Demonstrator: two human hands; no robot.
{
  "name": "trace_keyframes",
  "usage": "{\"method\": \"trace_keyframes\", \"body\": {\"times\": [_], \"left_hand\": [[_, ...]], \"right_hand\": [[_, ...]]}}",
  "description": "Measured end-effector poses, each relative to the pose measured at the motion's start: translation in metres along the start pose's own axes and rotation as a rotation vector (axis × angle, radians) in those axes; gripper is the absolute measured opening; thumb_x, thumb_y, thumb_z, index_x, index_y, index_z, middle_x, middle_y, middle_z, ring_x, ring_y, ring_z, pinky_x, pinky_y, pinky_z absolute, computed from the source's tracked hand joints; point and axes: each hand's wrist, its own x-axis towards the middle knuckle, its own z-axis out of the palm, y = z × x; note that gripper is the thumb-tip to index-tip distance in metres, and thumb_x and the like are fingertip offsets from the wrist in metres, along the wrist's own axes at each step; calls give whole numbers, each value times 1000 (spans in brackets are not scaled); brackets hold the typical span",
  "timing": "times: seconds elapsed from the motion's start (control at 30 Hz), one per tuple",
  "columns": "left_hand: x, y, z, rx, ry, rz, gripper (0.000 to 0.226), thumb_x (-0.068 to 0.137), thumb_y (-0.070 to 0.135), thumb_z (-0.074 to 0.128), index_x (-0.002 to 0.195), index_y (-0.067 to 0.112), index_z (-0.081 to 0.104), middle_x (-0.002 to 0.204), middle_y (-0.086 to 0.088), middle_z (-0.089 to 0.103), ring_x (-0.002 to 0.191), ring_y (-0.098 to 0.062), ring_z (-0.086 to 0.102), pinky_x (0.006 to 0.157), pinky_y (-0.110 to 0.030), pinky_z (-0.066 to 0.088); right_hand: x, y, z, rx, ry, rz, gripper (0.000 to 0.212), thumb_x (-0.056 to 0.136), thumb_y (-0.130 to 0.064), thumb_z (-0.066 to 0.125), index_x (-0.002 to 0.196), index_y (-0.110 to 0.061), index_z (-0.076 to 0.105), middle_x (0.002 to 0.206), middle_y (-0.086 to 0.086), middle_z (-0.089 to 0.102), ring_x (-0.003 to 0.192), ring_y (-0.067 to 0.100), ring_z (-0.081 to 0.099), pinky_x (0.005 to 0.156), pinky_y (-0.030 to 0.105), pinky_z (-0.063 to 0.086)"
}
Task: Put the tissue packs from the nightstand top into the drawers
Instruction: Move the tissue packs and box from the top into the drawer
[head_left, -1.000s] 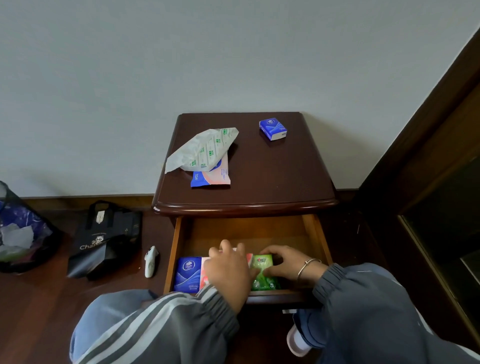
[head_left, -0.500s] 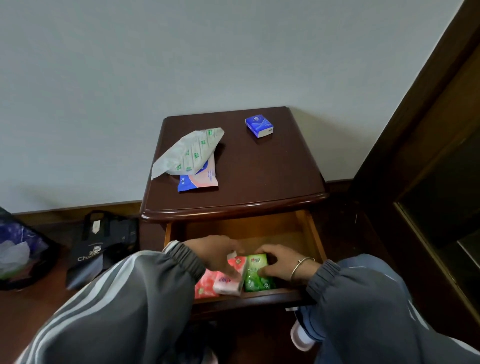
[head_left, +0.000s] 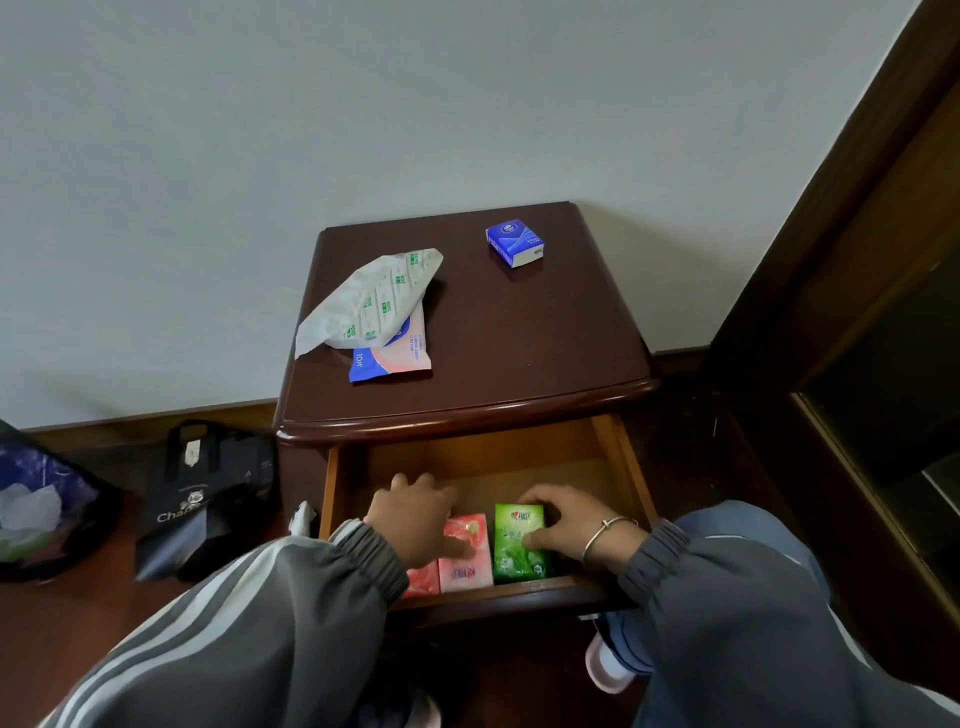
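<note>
The dark wooden nightstand (head_left: 519, 338) has its top drawer (head_left: 519, 592) pulled out. Inside lie a pink tissue pack (head_left: 467, 566), a red one partly hidden under my sleeve, and a green tissue pack (head_left: 519, 540). My left hand (head_left: 415, 514) rests flat on the pink pack. My right hand (head_left: 571, 525) holds the green pack by its right side. On the nightstand top remain a small blue tissue pack (head_left: 514, 243), a white-and-green soft pack (head_left: 371, 301) and a pink-and-blue wipes pack (head_left: 392, 353) beneath it.
A black tote bag (head_left: 208, 499) stands on the floor left of the nightstand, with a dark plastic bag (head_left: 36, 509) further left. A small white object (head_left: 302, 517) lies by the drawer's left side. A dark wooden frame (head_left: 857, 312) rises on the right.
My left hand has pulled back from gripping the pink pack and now lies on top of it. The pink and green packs sit side by side flat in the drawer. The view shifted slightly.
</note>
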Motion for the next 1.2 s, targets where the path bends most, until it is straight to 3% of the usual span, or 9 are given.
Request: {"method": "trace_keyframes", "body": {"times": [0.1,0.23,0.47,0.63,0.77,0.87,1.03,1.13,1.2], "left_hand": [[0,-2,3,-78,59,6,63,77,64,61,126,29,45,123,0,48,115,-27,43,91,-39,45],[-1,-8,1,-152,63,21,59,76,59,64,124,30,45,122,2,48,114,-25,43,91,-39,48],[-3,-6,0,-54,-26,69,57,81,55,61,129,29,46,126,0,47,116,-27,42,94,-41,44],[-3,-9,2,-90,-29,64,56,81,57,60,128,30,46,126,1,47,116,-25,42,93,-40,44],[-8,-16,0,-262,81,56,39,96,50,35,130,32,41,124,2,47,116,-26,44,95,-42,45],[-18,-24,-9,-462,170,110,42,101,33,23,141,33,32,132,3,45,117,-25,43,100,-40,39],[-32,-33,-47,-703,382,239,43,96,38,45,139,35,37,133,14,48,112,5,43,86,-9,35],[-26,-39,-70,-754,654,156,50,88,42,57,135,30,45,127,15,53,104,8,44,84,-10,33],[-20,-44,-81,-805,770,71,54,83,47,62,132,27,49,117,19,53,95,9,47,73,-5,35]], "right_hand": [[-2,2,1,62,-4,15,51,78,-18,72,124,-24,52,126,-2,55,102,8,52,65,9,40],[-6,2,0,121,42,107,66,74,-23,77,132,-24,46,133,-1,50,119,16,50,83,22,47],[-8,-4,4,37,18,65,58,72,-19,78,125,-21,56,125,-1,57,112,15,55,94,27,47],[-8,-5,-1,-54,-83,7,64,78,-22,74,136,-21,47,134,0,55,122,15,51,103,30,43],[-12,-4,-8,-148,-98,10,72,80,-37,71,143,-27,37,145,0,42,131,17,41,107,32,37],[-20,-9,-20,-86,-28,1,67,80,-42,69,139,-29,40,139,-1,47,125,16,48,101,30,43],[-30,-38,-67,33,123,-149,33,80,-34,70,113,-32,62,108,-11,66,98,1,62,86,19,50],[-13,-61,-105,89,383,-265,15,80,-24,71,94,-28,69,88,-10,71,82,-2,64,74,10,46],[17,-78,-130,97,611,-289,9,79,-21,70,88,-21,70,84,-6,71,75,3,63,66,6,42]]}}
